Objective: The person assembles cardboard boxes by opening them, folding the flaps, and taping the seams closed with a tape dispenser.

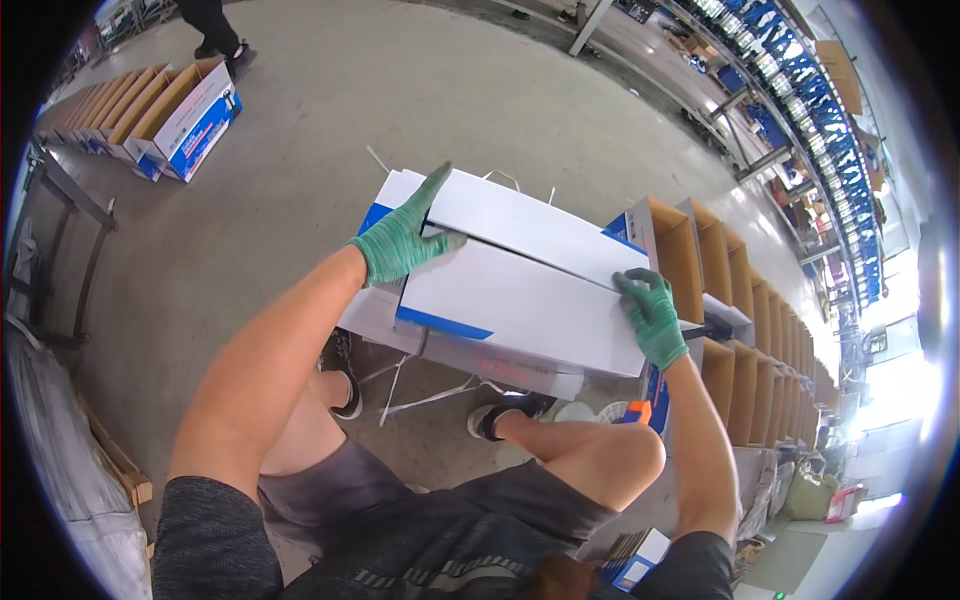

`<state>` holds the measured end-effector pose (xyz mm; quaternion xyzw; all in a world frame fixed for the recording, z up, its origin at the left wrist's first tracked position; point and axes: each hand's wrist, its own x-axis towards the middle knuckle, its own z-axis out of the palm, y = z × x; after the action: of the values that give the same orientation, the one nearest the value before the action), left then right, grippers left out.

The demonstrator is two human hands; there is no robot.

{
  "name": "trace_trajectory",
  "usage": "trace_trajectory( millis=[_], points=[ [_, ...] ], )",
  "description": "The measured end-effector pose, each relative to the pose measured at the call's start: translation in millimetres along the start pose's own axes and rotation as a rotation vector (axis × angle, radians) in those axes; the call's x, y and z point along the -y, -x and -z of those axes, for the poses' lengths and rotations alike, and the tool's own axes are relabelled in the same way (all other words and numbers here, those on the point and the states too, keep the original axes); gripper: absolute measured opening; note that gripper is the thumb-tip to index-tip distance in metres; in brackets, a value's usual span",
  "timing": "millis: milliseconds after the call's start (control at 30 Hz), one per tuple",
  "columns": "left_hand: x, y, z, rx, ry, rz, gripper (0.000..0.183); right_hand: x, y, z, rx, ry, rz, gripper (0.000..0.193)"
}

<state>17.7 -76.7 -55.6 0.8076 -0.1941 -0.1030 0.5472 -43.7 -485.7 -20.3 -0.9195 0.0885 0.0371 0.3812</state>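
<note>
A white cardboard carton [525, 305] with a blue stripe lies in front of me, a narrow dark gap running between its two long top panels. My left hand [405, 237], in a green knitted glove, rests at its left end. The thumb lies over the near panel and the stretched fingers point along the far panel's end. My right hand [653, 318], gloved alike, grips the right end with bent fingers at the gap; its thumb side is partly hidden. Beneath lie more flat white and blue cardboard sheets [372, 318], with loose white straps [390, 395] hanging down.
Open brown-lined cartons [678, 255] stand in rows close on my right. Another row [190, 115] is on the floor at far left. An orange object [637, 411] is by my right knee. A metal rack [75, 210] stands left; a person's legs [210, 25] show beyond.
</note>
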Motion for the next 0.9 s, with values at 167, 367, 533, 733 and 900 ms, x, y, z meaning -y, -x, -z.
trace_trajectory(
  millis=[167, 367, 533, 733, 900],
  points=[
    [9.1, -7.0, -11.6, -0.087, 0.056, 0.062, 0.062, -35.3, -12.5, -10.0, -0.149, -0.164, 0.39, 0.028],
    [26.3, -10.8, -20.0, -0.223, 0.21, 0.037, 0.041, -44.9, -6.2, -6.0, -0.145, -0.225, 0.184, 0.033],
    [38.8, -15.0, -26.4, -0.233, 0.116, -0.024, 0.041, -49.4, -1.5, -11.8, -0.168, -0.051, 0.274, 0.033],
    [38.5, -10.9, -22.7, -0.215, -0.028, -0.14, 0.044, -46.0, 0.3, -13.2, -0.178, -0.09, 0.249, 0.032],
    [34.7, -11.2, -22.3, -0.225, -0.046, -0.092, 0.043, -38.5, 1.2, -12.0, -0.158, -0.135, 0.23, 0.032]
  ],
)
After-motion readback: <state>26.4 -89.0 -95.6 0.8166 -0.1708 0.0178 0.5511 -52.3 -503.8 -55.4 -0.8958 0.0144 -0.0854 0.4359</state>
